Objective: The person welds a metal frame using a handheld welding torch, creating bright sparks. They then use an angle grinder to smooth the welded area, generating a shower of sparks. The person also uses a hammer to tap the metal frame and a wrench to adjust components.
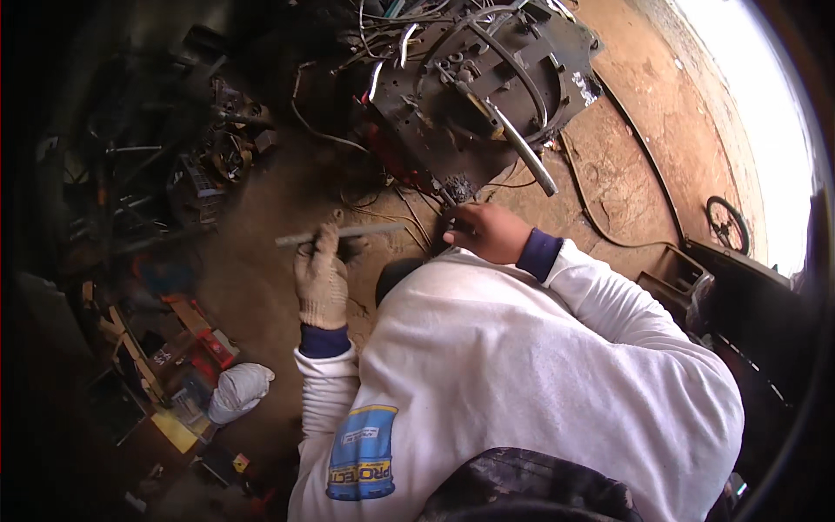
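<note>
Rod, grey, slim, straight: lies nearly level at centre left of the frame, across the fingers of the left hand. Left hand: in a pale knit glove, fingers curled up and closed about the rod, which juts out on both sides; the longer end points toward the middle of the frame. Right hand: bare, at centre, fingers bent inward beside a dark bristly clump at the near edge of the counter; whether it pinches a thin piece there or only rests against it cannot be told. Counter: dark metal plate, upper centre to upper right, bearing loose rings and a pale metal tube that slants out past its near edge. Floor: brown, bare earth in look, with a hose at upper right. Also listed: wheel, far right; white bag, lower left. Step in hand, as judged: rod held ready off the counter, right hand busy at its edge. Next move, as judged: calls for a firm left grip and care that the rod's free end clears the right hand.
</note>
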